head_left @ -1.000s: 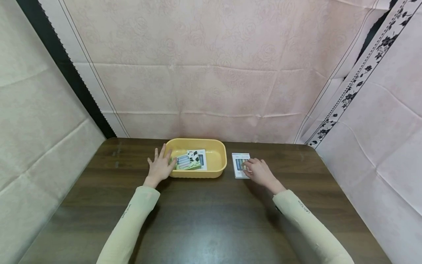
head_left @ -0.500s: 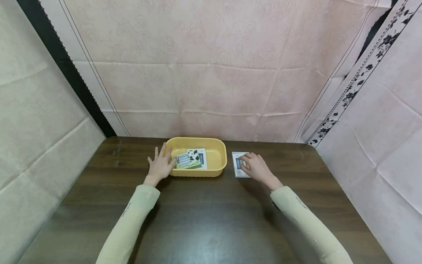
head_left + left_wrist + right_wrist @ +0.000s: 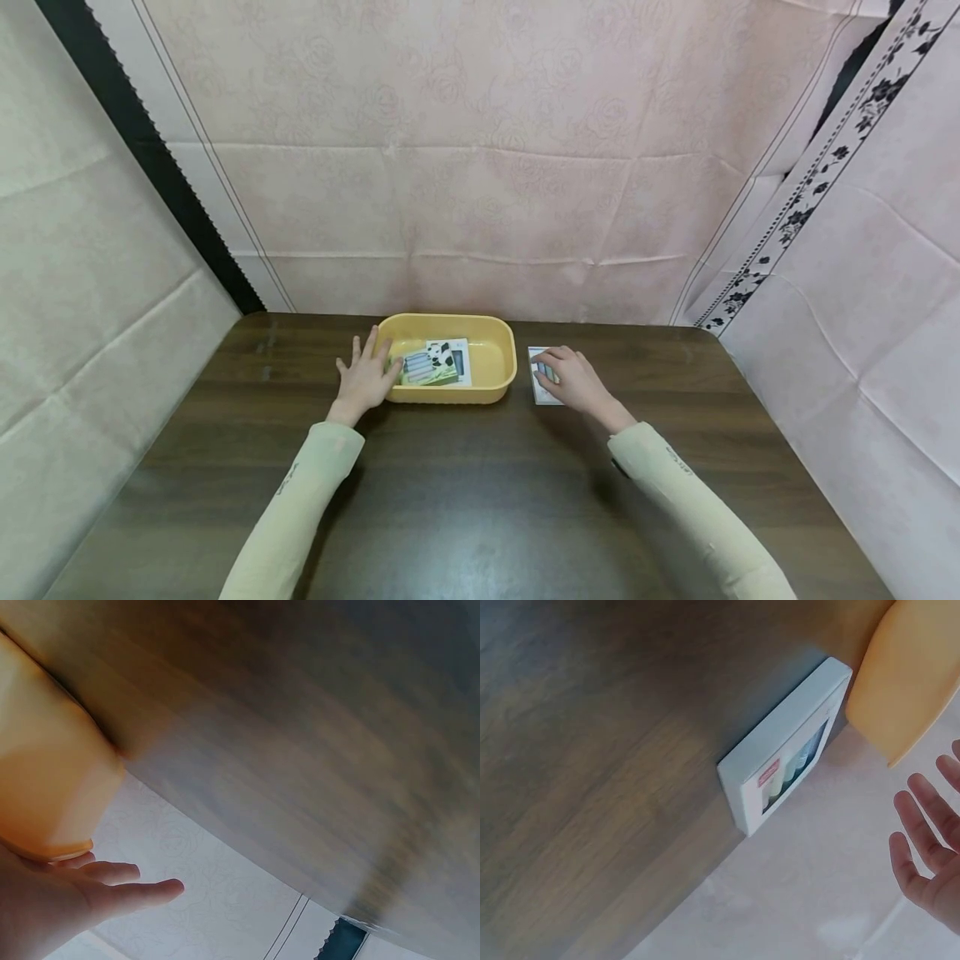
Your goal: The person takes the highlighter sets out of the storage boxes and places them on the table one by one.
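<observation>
Spread over the left rim of a yellow plastic tub point(image 3: 480, 393), my left hand point(image 3: 362, 382) touches its edge with straight fingers. My right hand point(image 3: 577, 380) hovers over a small white box point(image 3: 543, 397) lying flat on the table to the right of the tub. In the right wrist view that box point(image 3: 784, 742) has a window with pastel-coloured sticks behind it, and the fingers point(image 3: 922, 821) are extended and apart from it. Inside the tub lie a green box with cow-like black and white patches point(image 3: 441, 360) and another white box point(image 3: 464, 375).
The tub and boxes are near the back edge of a dark wooden table point(image 3: 465, 500). Behind it hangs a pale patterned cloth point(image 3: 480, 208), with more cloth at both sides.
My right hand has shifted slightly left over the white box, covering more of it in the head view. The left hand and tub have stayed in place.
</observation>
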Available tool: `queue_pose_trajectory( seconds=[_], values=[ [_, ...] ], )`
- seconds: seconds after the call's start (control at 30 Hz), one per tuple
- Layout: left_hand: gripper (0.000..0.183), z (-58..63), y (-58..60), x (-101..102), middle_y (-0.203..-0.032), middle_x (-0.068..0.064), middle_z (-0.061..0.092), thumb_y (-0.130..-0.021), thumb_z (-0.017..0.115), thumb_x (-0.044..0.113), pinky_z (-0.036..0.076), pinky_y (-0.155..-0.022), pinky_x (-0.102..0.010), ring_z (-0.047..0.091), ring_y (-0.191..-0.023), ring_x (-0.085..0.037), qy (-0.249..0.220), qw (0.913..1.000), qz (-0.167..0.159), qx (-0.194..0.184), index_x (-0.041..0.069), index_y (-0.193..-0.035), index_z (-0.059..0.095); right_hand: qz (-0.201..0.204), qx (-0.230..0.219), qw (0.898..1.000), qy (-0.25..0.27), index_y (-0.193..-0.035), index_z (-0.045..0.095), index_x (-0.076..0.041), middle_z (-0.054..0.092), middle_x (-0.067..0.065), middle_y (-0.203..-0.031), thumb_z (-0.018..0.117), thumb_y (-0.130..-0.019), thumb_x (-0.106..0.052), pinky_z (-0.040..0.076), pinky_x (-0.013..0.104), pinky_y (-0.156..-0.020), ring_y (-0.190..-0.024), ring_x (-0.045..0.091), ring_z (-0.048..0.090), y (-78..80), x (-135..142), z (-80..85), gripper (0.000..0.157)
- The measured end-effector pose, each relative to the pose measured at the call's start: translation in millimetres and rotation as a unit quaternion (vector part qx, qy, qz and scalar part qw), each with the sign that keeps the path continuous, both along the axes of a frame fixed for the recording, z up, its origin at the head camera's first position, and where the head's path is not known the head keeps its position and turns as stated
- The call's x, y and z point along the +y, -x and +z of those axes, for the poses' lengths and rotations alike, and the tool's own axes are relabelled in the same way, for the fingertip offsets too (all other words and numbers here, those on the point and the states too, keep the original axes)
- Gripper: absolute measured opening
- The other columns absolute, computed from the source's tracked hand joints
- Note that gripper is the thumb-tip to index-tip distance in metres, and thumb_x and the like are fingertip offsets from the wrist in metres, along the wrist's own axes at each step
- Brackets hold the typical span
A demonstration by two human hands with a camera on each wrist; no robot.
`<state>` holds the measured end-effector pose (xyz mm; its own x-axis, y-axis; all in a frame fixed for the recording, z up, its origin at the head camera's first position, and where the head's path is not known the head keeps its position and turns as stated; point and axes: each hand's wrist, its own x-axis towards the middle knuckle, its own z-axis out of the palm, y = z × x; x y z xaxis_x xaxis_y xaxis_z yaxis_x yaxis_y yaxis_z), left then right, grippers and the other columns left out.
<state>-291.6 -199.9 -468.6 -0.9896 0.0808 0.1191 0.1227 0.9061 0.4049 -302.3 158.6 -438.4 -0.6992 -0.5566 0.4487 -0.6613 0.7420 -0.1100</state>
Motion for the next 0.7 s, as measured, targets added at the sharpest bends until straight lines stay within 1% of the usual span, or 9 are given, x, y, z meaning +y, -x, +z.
queue_pose_trajectory(
  seconds=[0.1, 0.2, 0.3, 0.4, 0.53, 0.7],
  values=[
    [0.06, -0.9, 0.5, 0, -0.151, -0.012, -0.003, -0.094, 0.031, 0.045, 0.006, -0.089, -0.077, -0.003, -0.133, -0.049, 0.005, 1.0, 0.0, 0.002, 0.009, -0.142, 0.025, 0.011, 0.002, 1.0, 0.008, -0.099, 0.066, -0.012, 0.065, 0.003, -0.097, 0.063, -0.081, -0.017, 0.045, 0.043, -0.074, -0.089, 0.021, 0.058, 0.1, -4, -0.3, 0.019],
    [0.06, -0.8, 0.4, 0, -0.151, -0.012, -0.003, -0.094, 0.032, 0.045, 0.007, -0.09, -0.077, -0.001, -0.133, -0.049, 0.008, 1.0, 0.001, 0.003, 0.01, -0.141, 0.025, 0.022, 0.002, 1.0, 0.02, -0.097, 0.067, -0.011, 0.066, 0.004, -0.096, 0.064, -0.079, -0.015, 0.045, 0.046, -0.079, -0.091, 0.022, 0.059, -0.2, -8, -0.7, 0.018],
    [0.059, -1.1, -0.2, 1, -0.152, -0.012, -0.002, -0.094, 0.032, 0.044, 0.008, -0.09, -0.077, 0.0, -0.133, -0.049, 0.008, 1.0, 0.002, 0.003, 0.011, -0.141, 0.026, 0.032, 0.007, 0.999, 0.025, -0.095, 0.067, -0.01, 0.065, 0.005, -0.095, 0.065, -0.078, -0.015, 0.045, 0.045, -0.082, -0.092, 0.023, 0.06, -1.0, -13, -1.1, 0.018],
    [0.059, -2.1, -0.5, 1, -0.151, -0.012, -0.002, -0.094, 0.032, 0.044, 0.008, -0.09, -0.077, 0.0, -0.133, -0.049, 0.008, 1.0, 0.001, 0.004, 0.011, -0.141, 0.026, 0.042, 0.016, 0.999, 0.027, -0.095, 0.067, -0.009, 0.065, 0.005, -0.094, 0.066, -0.078, -0.015, 0.047, 0.041, -0.079, -0.091, 0.023, 0.059, -1.6, -17, -1.4, 0.018],
    [0.059, -2.9, -0.1, 1, -0.151, -0.012, -0.002, -0.094, 0.032, 0.045, 0.007, -0.09, -0.077, -0.001, -0.133, -0.049, 0.005, 1.0, 0.0, 0.003, 0.01, -0.141, 0.026, 0.057, 0.021, 0.998, 0.028, -0.096, 0.067, -0.008, 0.065, 0.004, -0.091, 0.065, -0.079, -0.014, 0.047, 0.037, -0.076, -0.084, 0.02, 0.058, -1.4, -24, -0.5, 0.018],
    [0.059, -1.4, 0.8, 0, -0.151, -0.012, -0.002, -0.094, 0.031, 0.046, 0.006, -0.089, -0.077, -0.001, -0.133, -0.049, 0.007, 1.0, -0.002, 0.004, 0.01, -0.141, 0.026, 0.052, 0.016, 0.998, 0.017, -0.097, 0.067, -0.011, 0.064, 0.003, -0.093, 0.063, -0.081, -0.016, 0.046, 0.032, -0.069, -0.082, 0.017, 0.054, -0.1, -32, 1.6, 0.017]
  ],
)
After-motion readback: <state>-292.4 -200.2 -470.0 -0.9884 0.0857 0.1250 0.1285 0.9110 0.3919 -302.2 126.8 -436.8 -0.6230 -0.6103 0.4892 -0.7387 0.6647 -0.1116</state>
